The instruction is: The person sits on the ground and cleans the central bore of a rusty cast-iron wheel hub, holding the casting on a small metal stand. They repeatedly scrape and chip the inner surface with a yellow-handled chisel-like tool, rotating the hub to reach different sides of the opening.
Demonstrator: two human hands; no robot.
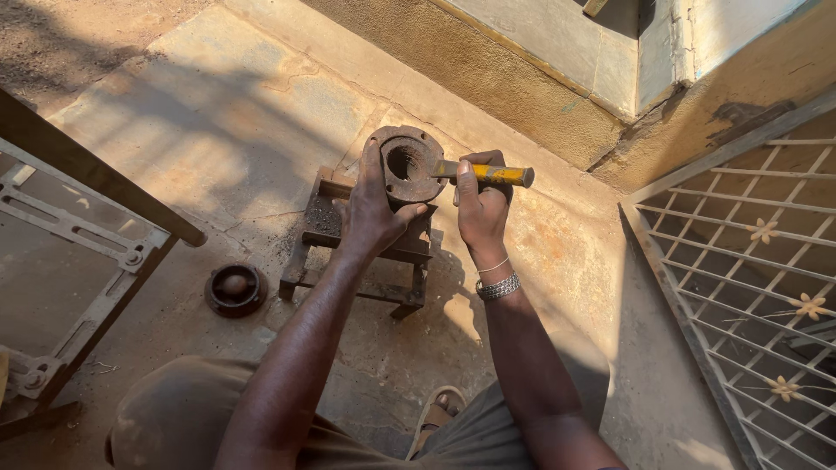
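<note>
A rusty round metal flange (409, 161) with a centre hole rests tilted on a small dark metal stand (324, 228). My left hand (373, 213) grips the flange's near rim, fingers spread up over its left side. My right hand (481, 209) is closed around a yellow-handled tool (496, 175), whose tip points left into the flange's hole. A metal bracelet sits on my right wrist.
A round rusty bearing-like part (233, 288) lies on the concrete floor left of the stand. A metal frame (70, 261) stands at the far left. A white grille gate with flower ornaments (758, 261) lies at the right. A plastered wall base (522, 87) runs behind.
</note>
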